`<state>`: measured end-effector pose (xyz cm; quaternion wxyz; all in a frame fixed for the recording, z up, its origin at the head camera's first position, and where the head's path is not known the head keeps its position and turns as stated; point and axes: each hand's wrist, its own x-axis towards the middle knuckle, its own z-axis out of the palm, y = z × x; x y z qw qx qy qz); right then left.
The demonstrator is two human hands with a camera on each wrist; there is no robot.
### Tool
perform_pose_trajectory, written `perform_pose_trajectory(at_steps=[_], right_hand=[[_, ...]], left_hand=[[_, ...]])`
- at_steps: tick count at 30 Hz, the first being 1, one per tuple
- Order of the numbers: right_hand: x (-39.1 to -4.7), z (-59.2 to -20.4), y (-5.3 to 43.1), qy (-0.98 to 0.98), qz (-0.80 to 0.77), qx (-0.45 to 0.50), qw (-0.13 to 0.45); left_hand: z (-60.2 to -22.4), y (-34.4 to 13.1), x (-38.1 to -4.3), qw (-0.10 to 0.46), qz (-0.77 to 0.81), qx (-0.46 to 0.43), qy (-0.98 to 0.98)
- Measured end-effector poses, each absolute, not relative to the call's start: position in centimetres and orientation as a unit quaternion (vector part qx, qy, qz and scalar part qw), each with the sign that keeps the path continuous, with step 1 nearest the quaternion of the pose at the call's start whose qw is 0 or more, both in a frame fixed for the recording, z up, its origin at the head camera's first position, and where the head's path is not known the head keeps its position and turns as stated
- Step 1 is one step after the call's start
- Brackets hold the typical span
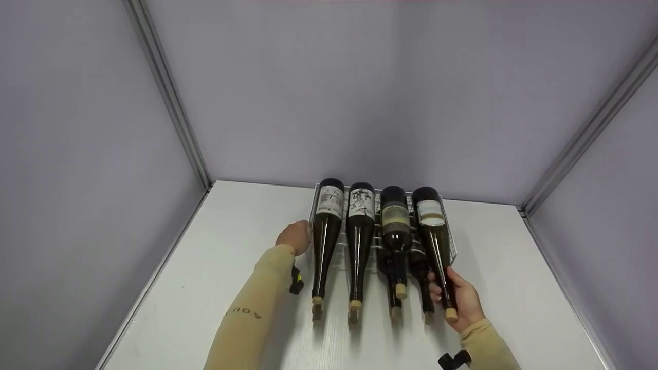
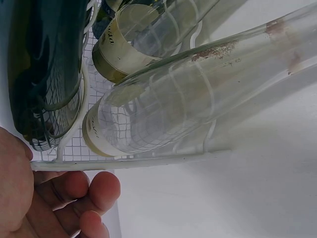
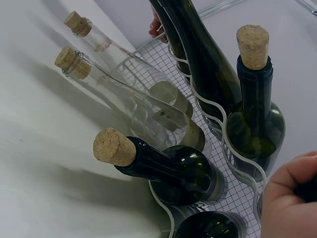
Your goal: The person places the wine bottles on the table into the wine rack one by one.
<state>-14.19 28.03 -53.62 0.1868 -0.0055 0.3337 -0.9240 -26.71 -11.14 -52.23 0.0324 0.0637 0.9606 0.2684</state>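
Observation:
A white wire wine rack point(image 1: 452, 245) holds corked wine bottles in two layers, necks toward me. My left hand point(image 1: 294, 236) grips the rack's left side; in the left wrist view its fingers point(image 2: 104, 191) curl by the white side rail. With my right hand point(image 1: 467, 300) I hold the rightmost upper wine bottle point(image 1: 436, 239) by its neck, thumb on one side and fingers on the other. Beside it lies a shorter dark bottle point(image 1: 396, 221). Two long dark bottles point(image 1: 329, 226) with white labels fill the upper left. In the right wrist view, my right hand point(image 3: 292, 198) is partly cut off.
Below are clear glass bottles point(image 2: 163, 109) on the left and dark bottles point(image 3: 183, 173) on the right, closed with corks point(image 3: 114, 147). The rack stands on a white table point(image 1: 231, 216) near the grey back wall point(image 1: 308, 103). Grey side panels point(image 1: 92, 154) enclose the table.

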Motion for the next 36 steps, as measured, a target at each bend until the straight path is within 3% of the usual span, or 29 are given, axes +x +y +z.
perform_pose_trajectory(at_steps=[20,32,36], right_hand=[[-13.8,-54.9,28.3,0.187,-0.952,-0.088,0.227],[-13.8,-53.6,28.2,0.340,-0.915,0.019,0.217],[-13.9,-53.9,29.3,0.435,-0.880,0.085,0.168]], left_hand=[[-52.3,-10.9,-26.4,0.041,0.278,0.063,0.958],[-52.4,-13.1,-25.3,0.074,0.369,0.047,0.925],[-52.3,-14.9,-24.1,0.078,0.386,0.057,0.917]])
